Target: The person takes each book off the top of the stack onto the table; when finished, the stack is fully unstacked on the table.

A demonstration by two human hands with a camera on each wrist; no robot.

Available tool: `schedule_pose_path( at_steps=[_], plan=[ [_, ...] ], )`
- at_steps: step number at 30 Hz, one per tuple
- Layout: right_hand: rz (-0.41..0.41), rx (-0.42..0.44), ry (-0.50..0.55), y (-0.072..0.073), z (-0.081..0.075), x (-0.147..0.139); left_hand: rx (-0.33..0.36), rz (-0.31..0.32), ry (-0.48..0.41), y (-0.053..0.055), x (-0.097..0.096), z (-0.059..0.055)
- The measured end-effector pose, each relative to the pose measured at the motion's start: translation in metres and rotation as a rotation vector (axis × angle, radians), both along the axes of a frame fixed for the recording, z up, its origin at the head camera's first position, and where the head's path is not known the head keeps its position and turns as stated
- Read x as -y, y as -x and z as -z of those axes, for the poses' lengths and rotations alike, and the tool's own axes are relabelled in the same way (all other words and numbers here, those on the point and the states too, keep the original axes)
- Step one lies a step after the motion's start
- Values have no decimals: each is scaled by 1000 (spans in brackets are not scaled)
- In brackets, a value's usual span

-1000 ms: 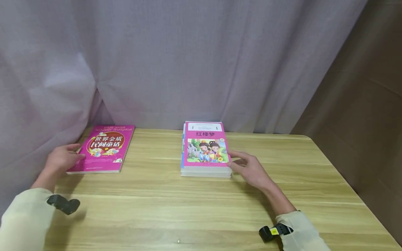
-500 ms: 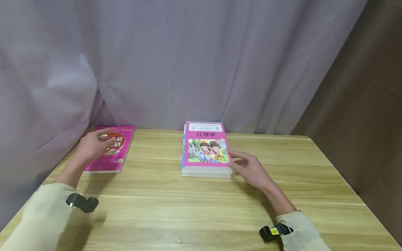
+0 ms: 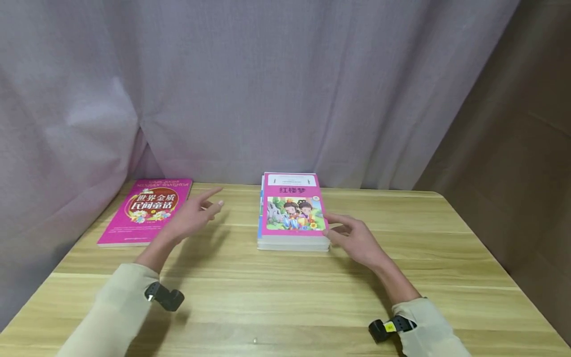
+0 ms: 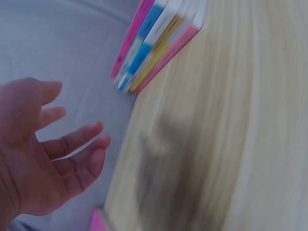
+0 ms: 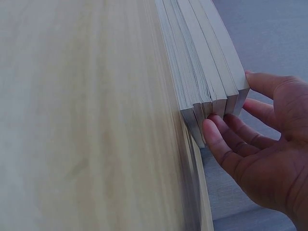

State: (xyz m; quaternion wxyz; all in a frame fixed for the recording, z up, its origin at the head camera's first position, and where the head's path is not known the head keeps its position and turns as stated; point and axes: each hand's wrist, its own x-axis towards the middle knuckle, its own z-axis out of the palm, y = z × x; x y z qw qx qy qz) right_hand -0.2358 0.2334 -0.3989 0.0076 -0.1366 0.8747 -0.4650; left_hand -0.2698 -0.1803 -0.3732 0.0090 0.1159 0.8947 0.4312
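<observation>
A stack of several books (image 3: 292,238) lies on the table, topped by a pink one with two cartoon figures. Coloured spines of the stacked books (image 4: 154,45) show in the left wrist view. My right hand (image 3: 359,243) rests its fingertips against the stack's right side; in the right wrist view the fingers (image 5: 219,142) are gently bent along the page edges. My left hand (image 3: 194,213) hovers over the table between the stack and a single magenta book (image 3: 129,225), fingers loosely spread and holding nothing. Its forearm overlaps the magenta book's near right corner in the head view.
A grey curtain (image 3: 232,89) hangs right behind the table's back edge, and a darker drape (image 3: 513,163) is on the right. The wooden table (image 3: 276,302) carries both the stack and the magenta book. Black wrist cameras (image 3: 165,296) are strapped over both sleeves.
My left hand has moved right, from the magenta book's left edge, across above its cover, to its right side. The magenta book, the stack and my right hand have stayed in place.
</observation>
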Motion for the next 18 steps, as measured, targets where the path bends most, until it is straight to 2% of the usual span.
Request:
schedule_pose_path(
  at_steps=[7,13,18],
  plan=[
    [6,7,-4,-1,0,-1,88,76,-85,1,-43,10],
    [9,5,-6,0,-1,-2,99,133,-113,4,-70,16],
    [17,14,-22,0,-1,-1,99,141,-122,8,-83,19]
  ],
)
